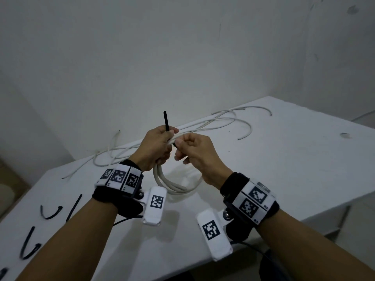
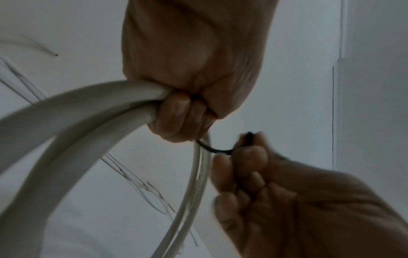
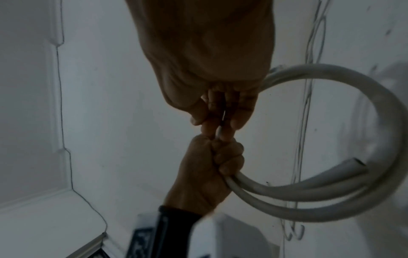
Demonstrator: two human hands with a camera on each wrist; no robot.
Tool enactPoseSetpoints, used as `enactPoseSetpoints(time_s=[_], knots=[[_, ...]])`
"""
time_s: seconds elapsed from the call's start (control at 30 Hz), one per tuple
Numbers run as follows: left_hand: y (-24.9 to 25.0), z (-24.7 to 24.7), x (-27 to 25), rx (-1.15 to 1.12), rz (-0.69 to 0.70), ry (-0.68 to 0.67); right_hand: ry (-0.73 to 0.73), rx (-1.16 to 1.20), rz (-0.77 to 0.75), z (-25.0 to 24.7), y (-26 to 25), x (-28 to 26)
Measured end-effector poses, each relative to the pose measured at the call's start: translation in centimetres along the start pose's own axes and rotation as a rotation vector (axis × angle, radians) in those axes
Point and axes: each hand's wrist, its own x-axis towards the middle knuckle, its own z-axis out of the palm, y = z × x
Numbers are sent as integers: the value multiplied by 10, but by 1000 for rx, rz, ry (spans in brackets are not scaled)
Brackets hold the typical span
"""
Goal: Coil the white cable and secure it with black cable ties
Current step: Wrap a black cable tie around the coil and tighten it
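Note:
My left hand grips the top of a small white cable coil held above the table; its loops hang below the fist. A black cable tie is wrapped at the grip, its tail sticking up past the left thumb. My right hand pinches the tie's other end right beside the left fist. The left wrist view shows the left hand around the coil and the black tie running to the right hand's fingertips. Seen from the right wrist, the coil curls to the right.
Several loose white cables lie spread along the far edge of the white table, next to the wall. Spare black cable ties lie at the table's near left. The table's right corner and front edge are close to my right arm.

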Motion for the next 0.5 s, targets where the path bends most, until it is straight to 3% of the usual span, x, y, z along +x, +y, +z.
enactPoseSetpoints(time_s=[0.2, 0.5], knots=[[-5, -5, -1, 21, 49, 14, 16, -25, -51, -8, -8, 6], [-7, 12, -11, 185, 271, 33, 172, 131, -89, -8, -9, 23]])
